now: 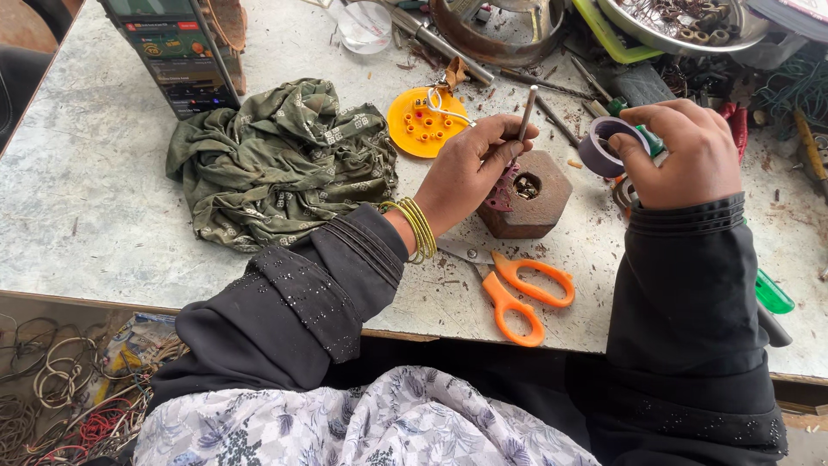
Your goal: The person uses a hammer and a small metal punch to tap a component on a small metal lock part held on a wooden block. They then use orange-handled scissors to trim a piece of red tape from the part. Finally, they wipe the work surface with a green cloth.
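A green cloth [280, 155] lies crumpled in the upper left of the frame, with a yellow disc [425, 122] just right of it. At centre the left hand [470, 168] pinches a thin metal rod [527, 112] upright beside a hexagonal wooden block [539, 200], with orange scissors [517, 289] below near the table's edge. At right, the right hand [690, 151] is closed around a roll of tape [604, 147].

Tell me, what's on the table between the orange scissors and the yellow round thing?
The person's left hand, holding a thin metal rod, lies between the scissors and the yellow disc in the head view.
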